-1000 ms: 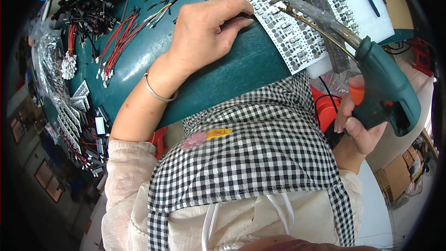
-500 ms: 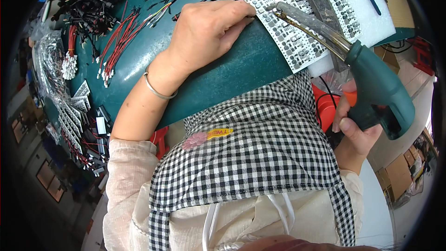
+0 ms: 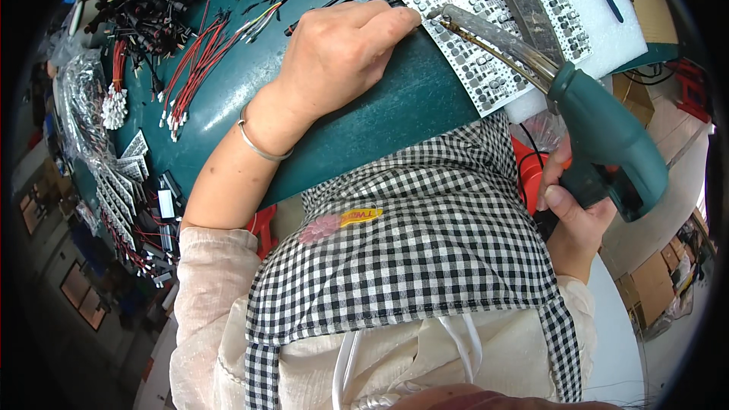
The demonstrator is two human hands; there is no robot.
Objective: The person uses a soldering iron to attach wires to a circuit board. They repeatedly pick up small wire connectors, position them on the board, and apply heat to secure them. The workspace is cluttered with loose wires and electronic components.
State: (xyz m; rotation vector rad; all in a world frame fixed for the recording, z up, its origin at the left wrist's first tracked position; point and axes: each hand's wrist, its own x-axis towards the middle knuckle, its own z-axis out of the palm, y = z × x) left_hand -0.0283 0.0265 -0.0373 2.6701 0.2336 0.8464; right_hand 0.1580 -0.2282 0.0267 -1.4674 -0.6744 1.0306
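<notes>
a short line of reddish capital letters stands on a small yellow patch (image 3: 361,217), which lies just below the middle of the view, toward six o'clock, on the checked apron (image 3: 402,269). the patch is at three o'clock of a pink flower (image 3: 320,229), touching it. at one o'clock from the patch, on the white circuit board (image 3: 474,80), any print is too small to be read.

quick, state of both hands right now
Left hand: closed; whatever it may hold is hidden.
Right hand: closed, holding the soldering gun.
</notes>
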